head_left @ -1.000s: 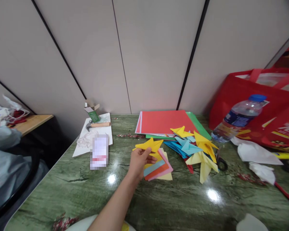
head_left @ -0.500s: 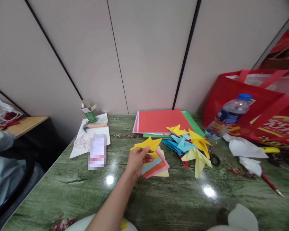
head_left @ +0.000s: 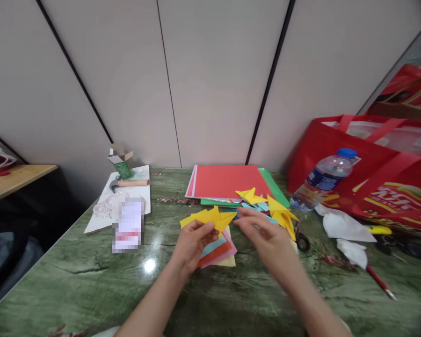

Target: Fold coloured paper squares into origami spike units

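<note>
My left hand pinches a yellow folded paper bird between thumb and fingers, above the table. To its right, my right hand has its fingers stretched toward the bird's pointed right tip. Slight blur hides whether those fingers touch the tip. A small stack of coloured paper squares lies just below the bird, partly covered by my left hand. Behind my right hand is a pile of folded paper birds in yellow and blue, including a yellow paper bird; my hand covers part of the pile.
Large coloured paper sheets lie at the back. On the left are a white board, a hammer, a small green box and a blurred-out rectangle. A water bottle leans by a red bag on the right.
My right hand has come into view from the lower right and reached the bird's right side. The left hand still holds the bird. The camera view has shifted slightly.
</note>
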A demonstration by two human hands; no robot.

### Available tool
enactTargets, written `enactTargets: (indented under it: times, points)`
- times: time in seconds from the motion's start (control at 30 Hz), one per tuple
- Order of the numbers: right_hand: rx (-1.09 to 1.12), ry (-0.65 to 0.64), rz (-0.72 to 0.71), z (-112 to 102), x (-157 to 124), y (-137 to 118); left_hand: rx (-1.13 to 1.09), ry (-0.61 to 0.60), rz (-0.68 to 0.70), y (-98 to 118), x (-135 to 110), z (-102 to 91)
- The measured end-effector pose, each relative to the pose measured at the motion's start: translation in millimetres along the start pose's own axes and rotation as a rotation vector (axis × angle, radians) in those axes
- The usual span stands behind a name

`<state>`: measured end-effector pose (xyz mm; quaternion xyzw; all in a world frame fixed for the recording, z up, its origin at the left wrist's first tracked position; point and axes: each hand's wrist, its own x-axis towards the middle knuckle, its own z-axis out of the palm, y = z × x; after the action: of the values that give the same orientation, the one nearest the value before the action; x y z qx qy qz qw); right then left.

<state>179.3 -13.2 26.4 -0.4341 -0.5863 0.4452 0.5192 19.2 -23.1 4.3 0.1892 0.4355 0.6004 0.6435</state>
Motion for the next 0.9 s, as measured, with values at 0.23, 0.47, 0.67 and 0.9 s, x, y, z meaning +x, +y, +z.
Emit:
enactTargets:
  times: [0.23, 0.47, 0.67, 0.9]
  points:
    - [-0.015, -0.103, 0.097, 19, 13, 31, 0.475, -0.04, 0.135, -1, 7, -5.5]
    - [0.119, 0.413, 0.099, -17, 36, 50, 1.368, -0.064, 0.579, -14, 26, -35.0]
    - [0.393, 0.464, 0.164, -10, 34, 62, 1.697, -0.136, 0.495, -15, 25, -36.1]
    - [0.1, 0.231, -0.064, 3, 20, 57, 1.77, -0.227, 0.522, -11, 22, -29.9]
